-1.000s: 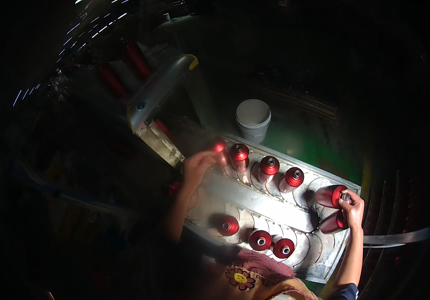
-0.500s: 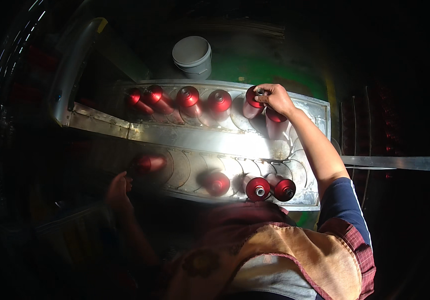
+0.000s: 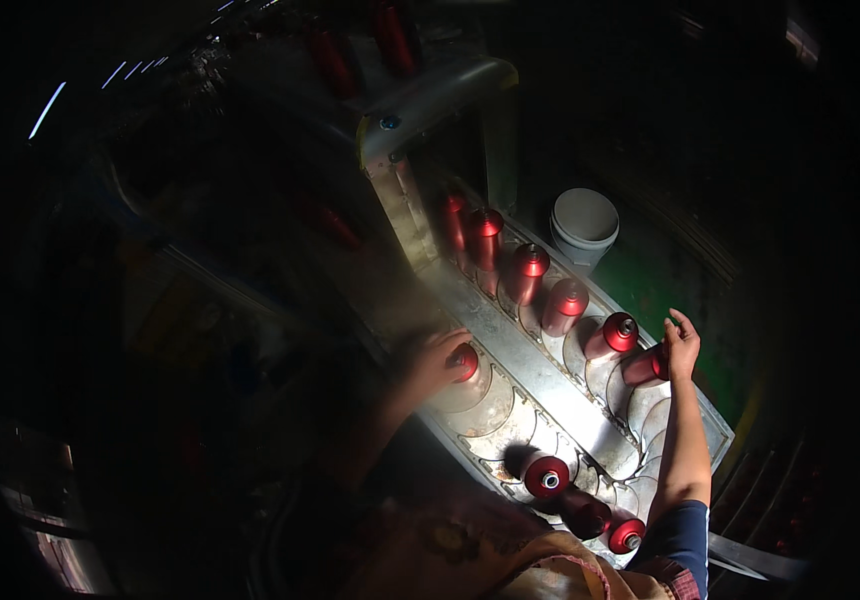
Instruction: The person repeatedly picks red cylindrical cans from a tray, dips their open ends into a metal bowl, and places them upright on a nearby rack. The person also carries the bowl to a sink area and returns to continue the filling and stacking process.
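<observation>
My left hand [image 3: 434, 366], blurred, closes round the top of a red metal bottle [image 3: 466, 362] on the near lane of a metal chain conveyor [image 3: 495, 410]. My right hand [image 3: 683, 347] is raised with its fingers loosely apart, beside another red bottle [image 3: 643, 368] on the far lane; it holds nothing that I can see. Next to that bottle stands a red bottle [image 3: 618, 334] with a narrow neck. Further red bottles, including one [image 3: 564, 305] in the row, line the far lane. Near my body are a red bottle [image 3: 547, 478] and two more.
A metal divider [image 3: 520, 345] runs between the two lanes. A metal housing [image 3: 440, 100] arches over the far left end, with dark red bottles [image 3: 397, 40] beyond it. A white bucket [image 3: 585, 222] stands behind the conveyor on the green floor [image 3: 645, 290]. Surroundings are dark.
The view has turned, so the conveyor now runs diagonally. My right hand has come off the bottle neck it held. My left hand has reached onto a near-lane bottle.
</observation>
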